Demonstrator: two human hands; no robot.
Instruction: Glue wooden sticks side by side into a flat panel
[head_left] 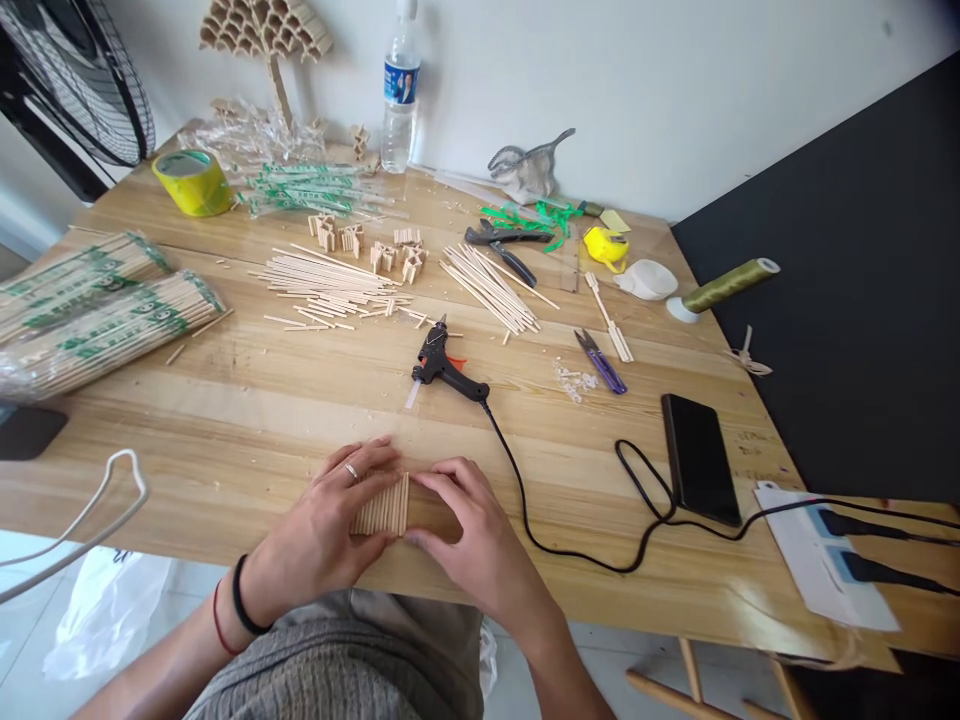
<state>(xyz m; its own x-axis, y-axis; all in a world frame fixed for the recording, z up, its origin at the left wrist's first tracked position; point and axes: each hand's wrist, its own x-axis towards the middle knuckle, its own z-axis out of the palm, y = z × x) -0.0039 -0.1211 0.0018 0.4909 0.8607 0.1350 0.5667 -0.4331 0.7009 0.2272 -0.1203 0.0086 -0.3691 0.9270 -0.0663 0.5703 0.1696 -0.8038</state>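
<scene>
A small row of short wooden sticks (pixel 384 508), laid side by side, rests near the table's front edge. My left hand (pixel 337 510) covers its left part, with fingers along the far side and the thumb at the near side. At the row's right end, my right hand (pixel 469 515) holds the outermost stick by its two ends, between thumb and index finger. Beyond the hands lies a black glue gun (pixel 442 365), its nozzle pointing away. Loose sticks (pixel 326 280) and another pile of sticks (pixel 491 290) lie farther back.
Bagged sticks (pixel 127 320) lie at left, near yellow tape (pixel 193 183). A bottle (pixel 400 100) stands at the back. Purple snips (pixel 601 362), a black phone (pixel 701 458), a power strip (pixel 832 560) and the glue gun's looping cable (pixel 525 515) are at right.
</scene>
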